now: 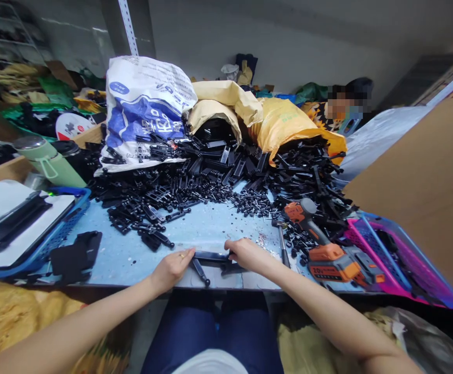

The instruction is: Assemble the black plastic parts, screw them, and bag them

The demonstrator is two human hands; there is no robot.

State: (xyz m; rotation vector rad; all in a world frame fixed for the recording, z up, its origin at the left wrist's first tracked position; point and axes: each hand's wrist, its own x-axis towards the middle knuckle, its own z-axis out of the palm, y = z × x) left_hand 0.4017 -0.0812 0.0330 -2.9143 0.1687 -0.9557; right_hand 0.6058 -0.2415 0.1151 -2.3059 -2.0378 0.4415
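A long black plastic part (212, 255) lies level between my two hands, just above the near edge of the blue work surface. My left hand (173, 268) pinches its left end, with a ring on one finger. Closed around the right end is my right hand (247, 253), its fingertips partly hidden. Below the left end, a short black arm with a round tip (201, 272) points down and right; whether it is joined to the part I cannot tell. Another dark piece (232, 268) sits under my right hand. A hammer (283, 243) and an orange cordless drill (320, 241) lie to the right.
Heaped black plastic parts (160, 192) and a pile of screws (255, 201) cover the back. Behind them stand a white-blue sack (144, 104) and a yellow sack (289, 124). Baskets flank both sides: blue (68, 213), pink (370, 259). A green bottle (51, 161) stands left. Another person (339, 109) is beyond.
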